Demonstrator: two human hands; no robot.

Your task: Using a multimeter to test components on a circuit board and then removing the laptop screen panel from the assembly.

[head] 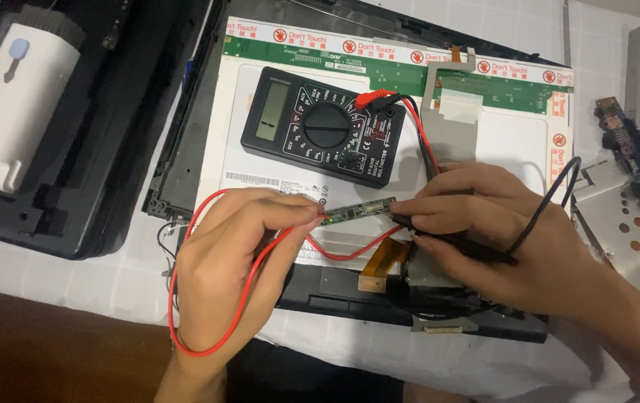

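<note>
Gently keep both probes, pinched in left hand [242, 257] and right hand [484, 231], steady on small circuit strip [356, 208] below multimeter [324, 125].

At the centre, a narrow green circuit strip [356, 208] lies across the back of a bare display panel [499, 149]. The left hand [242, 254], at 7 o'clock, pinches the strip's left end with a red lead [186, 298] looping round the wrist. The right hand [484, 231], at 4 o'clock, presses a black probe [454, 240] to the strip's right end. A black multimeter [324, 125] rests on the panel at 12 o'clock. Loose circuit boards [637, 160] lie at 3 o'clock on the table [74, 276].
</note>
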